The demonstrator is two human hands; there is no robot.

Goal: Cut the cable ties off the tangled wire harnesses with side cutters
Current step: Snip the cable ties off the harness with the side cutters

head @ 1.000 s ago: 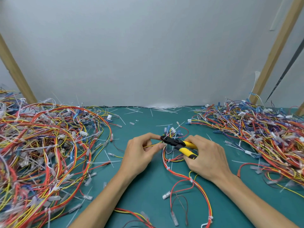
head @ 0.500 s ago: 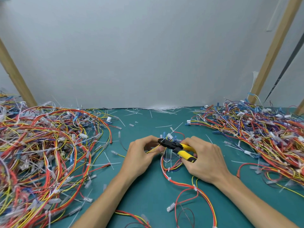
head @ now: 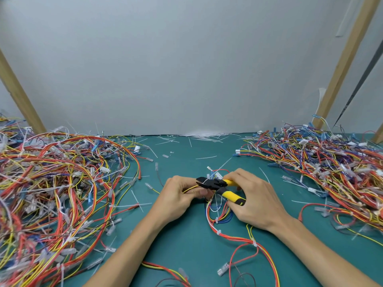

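Near end of harness (head: 228, 235): red, yellow and white wires trail loose over the green mat (head: 186, 255) towards me, ending near a clear connector (head: 222, 272).
Ties left on it: I count at least two white ones, a lower tie (head: 253, 243) and an upper tie (head: 218, 232).
Left hand (head: 178, 195): fingers curled, pinching the harness by a yellow strand just beside the cutting point.
Right hand (head: 255, 199): wrapped round the yellow handles of the side cutters (head: 217, 184).
Cutter nose: black tip sits at a thin white cable tie (head: 205, 180); I cannot tell whether the blades have met.
Handling, my guess: the bundle is light and floppy and will slide unless pinned; the ties look thin and should snip easily, and the insulation beside them would nick just as easily.
Where I'd hold: right next to each tie, wires pulled taut, tip under the strap only.
Left pile (head: 62, 183): dense tangle, well apart from the hands.
Right pile (head: 321, 162): another tangle, flatter.
Far edge: white offcuts (head: 207, 136) lie scattered along the wall.
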